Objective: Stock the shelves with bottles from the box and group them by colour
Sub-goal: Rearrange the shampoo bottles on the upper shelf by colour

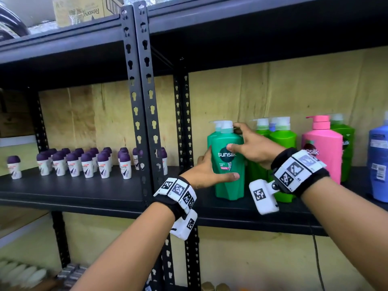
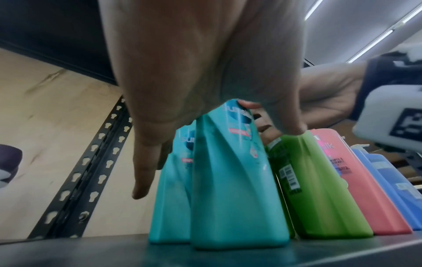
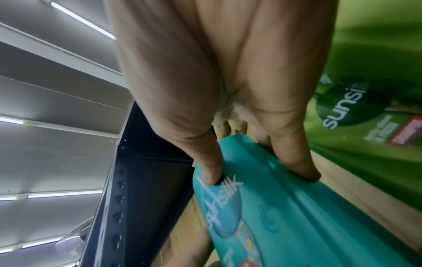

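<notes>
Two teal Sunsilk pump bottles stand one behind the other on the black shelf point(image 1: 105, 192). Both hands are on the front teal bottle point(image 1: 228, 185) point(image 2: 235, 189) point(image 3: 274, 207). My left hand point(image 1: 218, 168) grips its lower left side, thumb laid across the front. My right hand point(image 1: 234, 136) holds its shoulder, with the thumb on the label and the fingers behind, near the pump neck. The rear teal bottle point(image 1: 211, 137) point(image 2: 169, 198) stands close behind to the left. The bottle's base rests on the shelf.
Right of the teal pair stand light green bottles point(image 1: 283, 139) point(image 2: 319, 189), a pink bottle point(image 1: 323, 148), a dark green one point(image 1: 346, 135) and a blue one point(image 1: 379, 160). Several purple-capped roll-ons point(image 1: 84, 162) fill the left bay beyond the black uprights point(image 1: 144, 101). A cardboard box point(image 1: 84, 11) sits on top.
</notes>
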